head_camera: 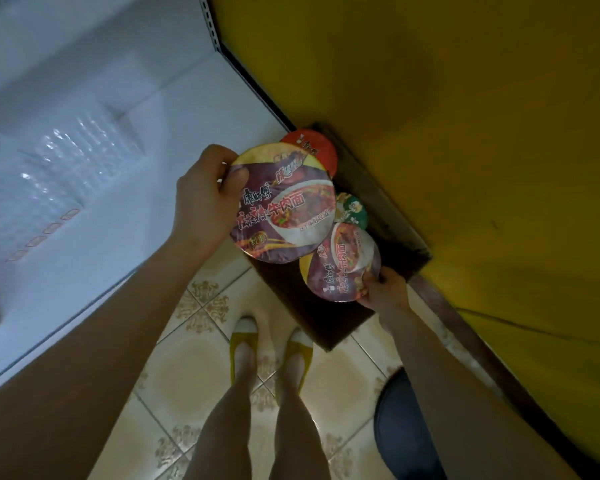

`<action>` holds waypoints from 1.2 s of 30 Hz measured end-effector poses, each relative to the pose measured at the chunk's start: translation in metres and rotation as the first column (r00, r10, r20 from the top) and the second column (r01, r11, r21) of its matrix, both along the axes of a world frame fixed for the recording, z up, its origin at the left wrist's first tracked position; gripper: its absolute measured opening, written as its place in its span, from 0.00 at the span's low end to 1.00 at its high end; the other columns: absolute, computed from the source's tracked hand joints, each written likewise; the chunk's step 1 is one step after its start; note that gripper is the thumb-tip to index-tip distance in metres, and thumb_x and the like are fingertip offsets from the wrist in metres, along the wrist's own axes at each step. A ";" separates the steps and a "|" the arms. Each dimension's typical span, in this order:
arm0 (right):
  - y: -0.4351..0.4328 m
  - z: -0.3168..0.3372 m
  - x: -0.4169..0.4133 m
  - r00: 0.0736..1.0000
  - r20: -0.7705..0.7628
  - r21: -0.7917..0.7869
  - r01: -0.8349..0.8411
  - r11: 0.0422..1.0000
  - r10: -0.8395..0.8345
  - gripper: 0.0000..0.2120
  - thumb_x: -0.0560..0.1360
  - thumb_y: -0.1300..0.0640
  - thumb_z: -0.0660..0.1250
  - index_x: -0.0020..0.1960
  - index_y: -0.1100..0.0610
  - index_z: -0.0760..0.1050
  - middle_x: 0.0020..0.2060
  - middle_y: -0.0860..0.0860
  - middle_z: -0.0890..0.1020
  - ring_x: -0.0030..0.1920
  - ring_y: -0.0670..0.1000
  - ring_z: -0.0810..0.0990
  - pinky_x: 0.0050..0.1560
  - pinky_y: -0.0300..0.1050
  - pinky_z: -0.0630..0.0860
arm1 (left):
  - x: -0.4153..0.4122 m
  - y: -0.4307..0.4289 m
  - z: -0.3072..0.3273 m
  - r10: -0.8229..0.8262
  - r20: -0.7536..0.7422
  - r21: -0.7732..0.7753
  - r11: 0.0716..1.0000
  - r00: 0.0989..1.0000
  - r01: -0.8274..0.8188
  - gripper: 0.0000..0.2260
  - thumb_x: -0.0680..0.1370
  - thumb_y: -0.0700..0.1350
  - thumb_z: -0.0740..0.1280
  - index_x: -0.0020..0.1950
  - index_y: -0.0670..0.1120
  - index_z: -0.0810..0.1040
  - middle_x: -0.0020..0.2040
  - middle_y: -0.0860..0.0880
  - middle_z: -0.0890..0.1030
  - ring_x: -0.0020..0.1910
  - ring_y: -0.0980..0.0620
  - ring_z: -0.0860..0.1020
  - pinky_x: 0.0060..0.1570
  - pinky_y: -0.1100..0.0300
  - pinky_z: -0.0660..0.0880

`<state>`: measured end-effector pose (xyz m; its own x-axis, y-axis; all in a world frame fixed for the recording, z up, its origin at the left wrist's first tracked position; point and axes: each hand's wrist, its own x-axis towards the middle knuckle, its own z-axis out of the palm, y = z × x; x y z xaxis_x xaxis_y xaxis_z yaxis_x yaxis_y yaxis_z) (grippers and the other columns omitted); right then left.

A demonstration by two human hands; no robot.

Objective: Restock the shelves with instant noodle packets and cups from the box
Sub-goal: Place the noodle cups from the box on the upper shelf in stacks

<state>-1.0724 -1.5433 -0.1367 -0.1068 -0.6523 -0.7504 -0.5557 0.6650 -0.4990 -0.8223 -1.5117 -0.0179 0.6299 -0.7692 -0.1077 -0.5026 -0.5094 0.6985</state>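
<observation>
left hand (205,199) fingers pinch raised purple cup (284,206) by its rim; right hand (385,289) pinches second cup (342,265) over box (329,320); i worry thin rim grips slip.

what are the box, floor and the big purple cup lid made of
Box: probably cardboard, matte brown, with thin flat walls. Floor: likely glazed ceramic tile; glossy, with grout lines and a repeated pattern. Big purple cup lid: printed paper or foil film, slightly wrinkled with a soft sheen; which one is unclear.

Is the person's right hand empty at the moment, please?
No, the right hand grips the rim of a purple noodle cup at the box.
</observation>
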 end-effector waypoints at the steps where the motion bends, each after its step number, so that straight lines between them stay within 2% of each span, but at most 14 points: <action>1: -0.001 0.022 0.000 1.000 0.008 -0.009 -0.025 1.000 0.025 0.10 0.76 0.61 0.64 0.55 0.64 0.73 0.49 0.61 0.79 0.53 0.62 0.78 0.53 0.56 0.78 | -0.001 0.001 0.017 0.005 -0.001 -0.012 1.000 1.000 -0.005 0.09 0.78 0.42 0.62 0.57 0.40 0.74 0.53 0.42 0.80 0.51 0.46 0.77 0.42 0.64 0.65; 2: -0.001 0.044 0.001 0.998 0.026 -0.023 -0.051 0.998 0.052 0.07 0.77 0.61 0.63 0.53 0.63 0.72 0.48 0.60 0.78 0.51 0.60 0.78 0.51 0.54 0.79 | -0.002 0.001 0.036 0.009 0.001 -0.026 1.000 1.000 -0.009 0.10 0.78 0.42 0.62 0.57 0.40 0.74 0.53 0.42 0.80 0.53 0.46 0.77 0.42 0.64 0.65; 6: -0.003 0.127 0.007 0.982 0.090 -0.052 -0.164 0.985 0.168 0.10 0.79 0.59 0.60 0.54 0.65 0.72 0.43 0.59 0.77 0.45 0.59 0.77 0.51 0.59 0.77 | -0.003 -0.002 0.119 0.032 0.021 -0.078 0.997 0.999 -0.030 0.10 0.79 0.44 0.62 0.57 0.41 0.75 0.55 0.43 0.80 0.53 0.48 0.76 0.40 0.67 0.62; 9: -0.007 0.191 0.015 0.940 0.083 -0.099 -0.323 0.941 0.331 0.06 0.79 0.57 0.59 0.48 0.60 0.71 0.42 0.58 0.77 0.43 0.55 0.76 0.42 0.48 0.76 | 0.000 -0.003 0.186 0.055 0.023 -0.154 0.987 0.998 -0.051 0.08 0.78 0.45 0.62 0.54 0.43 0.76 0.51 0.43 0.81 0.49 0.45 0.78 0.41 0.61 0.66; 14: -0.014 0.292 0.024 0.899 0.166 -0.158 -0.383 0.910 0.406 0.08 0.80 0.55 0.58 0.55 0.56 0.72 0.40 0.53 0.77 0.37 0.50 0.77 0.31 0.40 0.73 | 0.002 -0.001 0.295 0.038 0.166 -0.222 0.975 0.985 0.000 0.10 0.78 0.45 0.63 0.55 0.41 0.77 0.51 0.42 0.82 0.50 0.46 0.78 0.40 0.66 0.63; 17: -0.019 0.349 0.027 0.859 0.186 -0.249 -0.428 0.869 0.477 0.06 0.80 0.55 0.58 0.53 0.55 0.71 0.38 0.49 0.78 0.33 0.46 0.79 0.26 0.36 0.75 | 0.003 0.000 0.353 0.044 0.229 -0.250 0.968 0.972 0.015 0.12 0.78 0.46 0.62 0.56 0.42 0.77 0.52 0.41 0.82 0.51 0.45 0.78 0.42 0.63 0.66; 21: -0.022 0.418 0.030 0.807 0.096 -0.412 -0.501 0.761 0.583 0.05 0.81 0.56 0.55 0.50 0.54 0.70 0.39 0.49 0.77 0.34 0.46 0.76 0.28 0.38 0.75 | 0.002 0.004 0.422 0.065 0.329 -0.303 0.952 0.942 0.040 0.11 0.78 0.47 0.62 0.55 0.42 0.78 0.51 0.42 0.81 0.53 0.44 0.77 0.49 0.58 0.68; 24: -0.022 0.459 0.031 0.757 -0.045 -0.505 -0.580 0.638 0.652 0.12 0.81 0.56 0.54 0.47 0.61 0.72 0.38 0.58 0.78 0.37 0.57 0.77 0.35 0.51 0.77 | 0.003 0.008 0.469 0.100 0.365 -0.344 0.938 0.926 0.034 0.11 0.77 0.47 0.62 0.53 0.42 0.79 0.49 0.42 0.81 0.51 0.43 0.77 0.46 0.57 0.69; 27: -0.022 0.498 0.035 0.705 -0.148 -0.568 -0.634 0.524 0.694 0.13 0.81 0.56 0.53 0.44 0.63 0.71 0.33 0.57 0.75 0.31 0.56 0.75 0.29 0.50 0.75 | 0.007 0.014 0.516 0.129 0.396 -0.382 0.924 0.909 0.036 0.11 0.77 0.47 0.62 0.52 0.42 0.80 0.50 0.42 0.82 0.51 0.44 0.77 0.46 0.59 0.69; 29: -0.022 0.525 0.040 0.669 -0.204 -0.615 -0.656 0.438 0.714 0.14 0.81 0.56 0.54 0.48 0.65 0.73 0.36 0.60 0.76 0.33 0.58 0.75 0.30 0.51 0.75 | 0.011 0.019 0.547 0.169 0.415 -0.431 0.902 0.894 0.029 0.12 0.77 0.47 0.63 0.51 0.40 0.80 0.50 0.40 0.82 0.51 0.43 0.78 0.50 0.57 0.74; 30: -0.021 0.538 0.043 0.653 -0.236 -0.636 -0.664 0.393 0.720 0.15 0.81 0.56 0.54 0.48 0.67 0.73 0.37 0.62 0.76 0.33 0.58 0.75 0.33 0.54 0.75 | 0.012 0.022 0.560 0.181 0.407 -0.457 0.889 0.895 0.029 0.12 0.76 0.46 0.63 0.49 0.39 0.80 0.48 0.39 0.82 0.49 0.42 0.79 0.49 0.54 0.76; 32: -0.020 0.565 0.048 0.633 -0.285 -0.674 -0.666 0.319 0.720 0.17 0.81 0.55 0.55 0.47 0.67 0.73 0.34 0.60 0.75 0.31 0.55 0.73 0.35 0.54 0.74 | 0.016 0.027 0.586 0.169 0.354 -0.503 0.864 0.920 0.034 0.11 0.75 0.45 0.63 0.43 0.38 0.81 0.38 0.38 0.82 0.37 0.43 0.82 0.41 0.50 0.80; 34: -0.022 0.590 0.052 0.626 -0.318 -0.705 -0.659 0.264 0.712 0.17 0.81 0.55 0.55 0.44 0.67 0.74 0.31 0.56 0.75 0.27 0.52 0.73 0.30 0.49 0.73 | 0.022 0.031 0.613 0.152 0.291 -0.530 0.847 0.944 0.027 0.11 0.74 0.43 0.63 0.34 0.41 0.78 0.25 0.46 0.79 0.24 0.50 0.80 0.32 0.50 0.81; 36: -0.022 0.616 0.056 0.637 -0.315 -0.748 -0.623 0.229 0.703 0.17 0.80 0.56 0.56 0.41 0.67 0.74 0.27 0.53 0.73 0.22 0.46 0.73 0.23 0.39 0.70 | 0.028 0.037 0.643 0.154 0.236 -0.558 0.830 0.959 0.004 0.12 0.74 0.41 0.63 0.30 0.43 0.75 0.20 0.49 0.75 0.17 0.55 0.75 0.28 0.51 0.80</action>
<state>-1.0169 -1.5655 0.4789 0.6787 -0.7297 0.0832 -0.5421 -0.5742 -0.6135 -0.7947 -1.4749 0.6247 0.6316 -0.5989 0.4924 -0.6814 -0.1257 0.7210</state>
